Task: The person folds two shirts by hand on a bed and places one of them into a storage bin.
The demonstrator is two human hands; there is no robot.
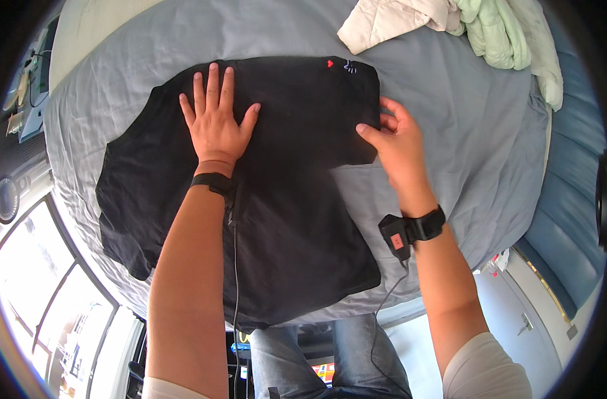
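Note:
A black garment [293,214], apparently a shirt, lies spread over a grey bed sheet [478,164]. Near its far right corner are a small red heart and a pale line motif. My left hand [216,124] presses flat on the garment's upper left part, fingers spread and gripping nothing. At the right edge, my right hand [402,142] pinches the cloth of a short projecting section, thumb on top and fingers curled at the edge. Both wrists wear black straps with cables. My left forearm hides some of the garment.
A cream and pale green quilt [493,30] is bunched at the bed's far right. Blue padded upholstery [568,164] borders the right side. A window [49,279] is at lower left. Two thin cables [236,279] hang from my wrists.

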